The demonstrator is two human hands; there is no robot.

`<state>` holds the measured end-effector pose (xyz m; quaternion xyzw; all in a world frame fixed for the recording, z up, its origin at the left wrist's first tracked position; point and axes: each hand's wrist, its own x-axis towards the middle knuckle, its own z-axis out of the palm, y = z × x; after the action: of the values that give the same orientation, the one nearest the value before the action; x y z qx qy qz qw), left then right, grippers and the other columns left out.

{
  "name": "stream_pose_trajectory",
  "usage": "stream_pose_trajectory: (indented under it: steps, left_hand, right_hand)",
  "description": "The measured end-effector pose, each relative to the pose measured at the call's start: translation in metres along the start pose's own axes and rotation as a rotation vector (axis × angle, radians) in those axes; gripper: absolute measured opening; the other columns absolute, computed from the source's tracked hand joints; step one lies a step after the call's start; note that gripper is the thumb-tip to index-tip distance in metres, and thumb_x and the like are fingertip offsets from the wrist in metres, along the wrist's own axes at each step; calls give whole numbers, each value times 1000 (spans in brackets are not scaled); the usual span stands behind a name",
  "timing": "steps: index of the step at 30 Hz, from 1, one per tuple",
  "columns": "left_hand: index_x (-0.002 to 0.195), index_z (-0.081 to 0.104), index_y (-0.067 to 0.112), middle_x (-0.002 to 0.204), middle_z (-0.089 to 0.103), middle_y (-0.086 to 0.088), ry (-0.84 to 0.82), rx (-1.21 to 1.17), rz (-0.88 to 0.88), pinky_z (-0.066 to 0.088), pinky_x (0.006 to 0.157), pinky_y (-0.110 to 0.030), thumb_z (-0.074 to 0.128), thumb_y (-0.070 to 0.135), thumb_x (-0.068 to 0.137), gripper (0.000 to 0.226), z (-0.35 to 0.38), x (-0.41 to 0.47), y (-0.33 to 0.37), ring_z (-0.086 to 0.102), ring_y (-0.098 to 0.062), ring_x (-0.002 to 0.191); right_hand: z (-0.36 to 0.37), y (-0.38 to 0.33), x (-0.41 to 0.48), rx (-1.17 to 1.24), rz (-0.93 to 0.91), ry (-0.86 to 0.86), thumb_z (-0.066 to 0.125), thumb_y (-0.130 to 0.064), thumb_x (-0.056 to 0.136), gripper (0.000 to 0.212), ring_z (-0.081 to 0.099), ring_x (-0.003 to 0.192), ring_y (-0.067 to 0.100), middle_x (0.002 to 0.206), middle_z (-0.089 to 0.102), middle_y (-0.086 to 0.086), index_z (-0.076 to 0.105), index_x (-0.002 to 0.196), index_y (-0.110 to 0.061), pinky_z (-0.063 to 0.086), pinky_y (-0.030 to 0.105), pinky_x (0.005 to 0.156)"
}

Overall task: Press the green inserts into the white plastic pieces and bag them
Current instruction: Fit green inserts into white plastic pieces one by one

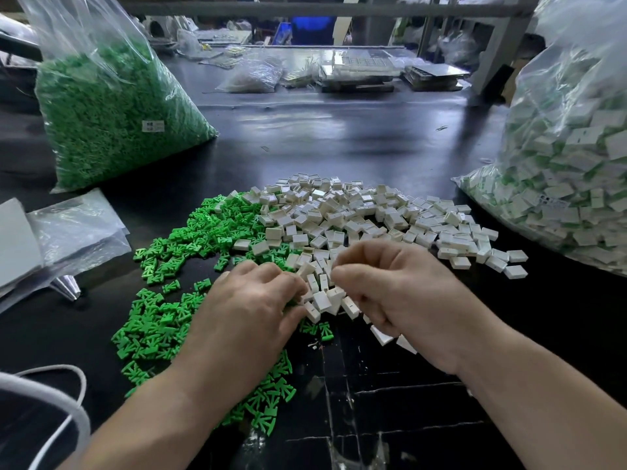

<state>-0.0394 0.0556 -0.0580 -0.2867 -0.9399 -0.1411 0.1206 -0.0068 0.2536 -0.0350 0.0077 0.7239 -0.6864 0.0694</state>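
Green inserts (190,239) lie in a loose heap on the black bench (339,137), at the left of the middle and reaching near to your left forearm. Just beside them on the right, and touching them along one edge, spreads a wider heap of white plastic pieces (356,212). Your left grip (251,300) is over the place where the two heaps meet. Its fingers are curled down and their tips are hidden among the white pieces, so I cannot tell if it has hold of anything. Your right grip (400,293) is close beside it, with the fingers curled and the thumb against the forefinger. A few white pieces show under the palm, but I cannot tell if they are held or only lie there. Far left stands a big clear bag of green parts (112,110). At the right edge a second big clear bag (570,184) is full of white pieces with green showing in them. Some flat clear bags (74,228) lie at the left, and a white cable (68,371) curves at the near left corner.
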Motion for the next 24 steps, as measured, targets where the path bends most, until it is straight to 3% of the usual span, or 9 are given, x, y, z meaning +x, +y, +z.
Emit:
stream_pose_trajectory:
  steps: [3,6,10,13,16,18,20,24]
  left_hand:
    - [103,67,30,92,61,17,72,-118,-37,42,74,-26,60,42,86,22,1,-1,-1,56,-9,88]
    - [109,63,33,93,61,23,159,-325,-110,50,75,-21,66,38,83,26,-6,-1,2,58,1,87]
    - [93,62,36,93,65,24,234,-556,-102,46,65,-4,68,41,80,15,-17,-6,15,62,6,84]
    - [93,67,32,92,68,25,246,-609,-71,48,65,-5,71,30,81,13,-19,-9,21,64,6,84]
    - [92,69,28,96,68,23,265,-581,-60,46,68,-3,74,22,80,14,-18,-9,22,62,8,89]
    - [90,67,28,101,65,21,252,-534,-44,46,72,-6,69,31,82,9,-17,-8,19,61,7,92]
    - [95,65,32,103,60,22,195,-452,-88,47,75,-12,58,47,82,21,-16,-7,10,57,5,92]
    - [119,62,35,113,57,11,-32,-49,-249,45,86,-31,45,60,84,46,-13,-6,-10,51,-9,100]
  right_hand:
    - [5,3,-3,-264,-84,24,73,-30,90,2,57,56,-2,69,66,-13,72,89,-29,45,14,53]
    - [6,7,-2,-410,-106,90,71,-41,90,8,65,72,3,83,70,-12,70,95,-35,56,34,73]
    - [9,6,-2,-315,-76,17,63,-49,93,17,52,50,0,79,69,-8,69,99,-34,37,23,52]
    - [14,6,-2,-52,-31,-85,61,-35,98,15,39,46,8,76,67,-3,72,98,-25,29,21,39]
    - [16,5,-1,85,11,-93,62,-20,99,12,34,45,14,71,64,1,70,105,-14,26,20,36]
    - [16,4,0,149,30,-43,64,-15,97,12,35,44,13,68,61,2,69,108,-16,26,20,35]
    - [13,4,1,225,42,5,64,-13,96,11,36,43,11,66,59,4,73,101,-19,25,20,34]
    - [6,2,1,294,60,8,71,-24,86,9,40,44,9,70,59,4,77,90,-18,28,20,35]
